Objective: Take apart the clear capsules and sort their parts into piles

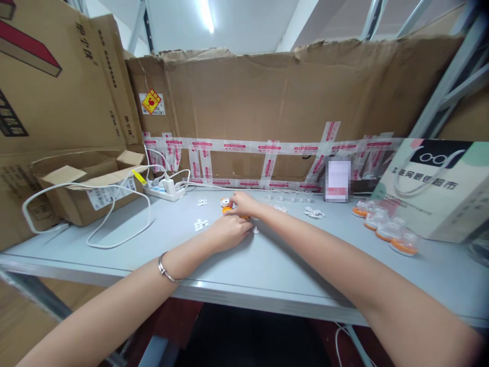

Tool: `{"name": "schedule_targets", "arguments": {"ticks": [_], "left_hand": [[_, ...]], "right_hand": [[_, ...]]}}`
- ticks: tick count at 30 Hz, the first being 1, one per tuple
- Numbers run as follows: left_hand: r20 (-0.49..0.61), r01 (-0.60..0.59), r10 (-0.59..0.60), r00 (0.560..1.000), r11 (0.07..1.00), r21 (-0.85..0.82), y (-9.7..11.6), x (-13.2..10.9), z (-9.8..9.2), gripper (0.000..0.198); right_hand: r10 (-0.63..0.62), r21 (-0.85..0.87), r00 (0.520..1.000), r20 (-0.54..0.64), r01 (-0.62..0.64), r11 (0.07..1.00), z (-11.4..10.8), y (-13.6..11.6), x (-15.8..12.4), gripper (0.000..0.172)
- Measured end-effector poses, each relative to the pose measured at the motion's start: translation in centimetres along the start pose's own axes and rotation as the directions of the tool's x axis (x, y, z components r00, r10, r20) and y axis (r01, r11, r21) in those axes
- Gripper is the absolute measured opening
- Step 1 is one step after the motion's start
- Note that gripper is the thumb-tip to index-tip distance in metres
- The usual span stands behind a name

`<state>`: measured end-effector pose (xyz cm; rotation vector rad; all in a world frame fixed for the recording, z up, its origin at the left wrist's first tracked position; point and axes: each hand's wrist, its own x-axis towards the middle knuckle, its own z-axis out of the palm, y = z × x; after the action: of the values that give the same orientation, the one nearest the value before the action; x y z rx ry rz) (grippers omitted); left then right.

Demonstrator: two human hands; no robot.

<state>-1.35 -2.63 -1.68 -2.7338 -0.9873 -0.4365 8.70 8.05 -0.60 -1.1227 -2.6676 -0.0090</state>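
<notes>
Both my hands meet near the middle of the grey table (267, 265). My right hand (242, 205) has its fingers pinched on a small orange-and-white round part (226, 206). My left hand (229, 232), with a metal bracelet on its wrist, is curled palm down just in front of it; what its fingers hold is hidden. A tiny white piece (255, 230) stands on the table right beside my left hand. Small piles of white clear pieces (200, 224) lie to the left, and another pile (314, 213) lies to the right.
A row of orange-based round parts (385, 228) lies at the right, before a printed paper bag (439, 188). A white power strip (166, 191) with cables and an open cardboard box (84, 186) sit at the left. A taped cardboard wall (286, 112) closes the back.
</notes>
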Motion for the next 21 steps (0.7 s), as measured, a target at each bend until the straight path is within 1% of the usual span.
{"name": "schedule_targets", "arguments": {"ticks": [3,5,7,9,10,11,12,14,16,18,20,21], "left_hand": [[0.004,-0.003,0.003,1.000,1.000,-0.026,-0.1,0.0,0.0,0.023],[-0.009,0.021,-0.021,1.000,0.999,-0.039,-0.2,0.0,-0.1,0.022],[-0.042,0.094,-0.096,0.994,0.994,-0.055,-0.5,-0.1,-0.2,0.023],[-0.094,0.168,-0.176,0.980,0.982,-0.085,-0.8,-0.2,-0.3,0.023],[-0.118,0.177,-0.190,0.975,0.978,-0.109,-1.0,-0.3,-0.3,0.023],[-0.136,0.158,-0.177,0.975,0.978,-0.136,-1.1,-0.3,-0.3,0.023],[-0.145,0.115,-0.140,0.980,0.979,-0.165,-1.0,-0.4,-0.3,0.024],[-0.132,0.004,-0.033,0.991,0.977,-0.214,-0.8,-0.4,-0.3,0.029],[-0.087,-0.077,0.058,0.994,0.968,-0.240,-0.3,-0.3,-0.3,0.030],[-0.045,-0.115,0.107,0.993,0.963,-0.244,0.1,-0.2,-0.3,0.028],[-0.034,-0.134,0.129,0.991,0.963,-0.236,0.3,-0.1,-0.3,0.027],[-0.036,-0.137,0.133,0.991,0.963,-0.231,0.3,0.0,-0.2,0.027]], "right_hand": [[0.001,0.022,0.999,-0.039,0.000,1.000,-0.1,-0.2,-0.2,0.042],[0.005,0.060,0.997,-0.080,0.000,0.998,-0.7,-0.3,-0.7,0.043],[0.022,0.151,0.989,-0.147,0.000,0.989,-1.8,0.0,-1.5,0.043],[0.060,0.268,0.972,-0.228,0.003,0.963,-3.2,0.6,-2.8,0.042],[0.087,0.314,0.960,-0.266,0.001,0.949,-4.0,1.2,-3.6,0.041],[0.114,0.342,0.950,-0.291,-0.008,0.940,-4.9,1.9,-4.5,0.040],[0.150,0.359,0.939,-0.309,-0.031,0.933,-5.7,2.7,-5.6,0.039],[0.234,0.361,0.916,-0.327,-0.108,0.926,-7.4,4.7,-8.1,0.038],[0.351,0.354,0.876,-0.331,-0.229,0.907,-9.0,7.0,-10.9,0.037],[0.481,0.359,0.829,-0.286,-0.373,0.856,-10.4,9.5,-13.8,0.036],[0.622,0.320,0.733,-0.274,-0.541,0.778,-11.6,11.8,-16.8,0.034],[0.692,0.296,0.662,-0.287,-0.626,0.722,-12.0,12.9,-18.1,0.032]]}}
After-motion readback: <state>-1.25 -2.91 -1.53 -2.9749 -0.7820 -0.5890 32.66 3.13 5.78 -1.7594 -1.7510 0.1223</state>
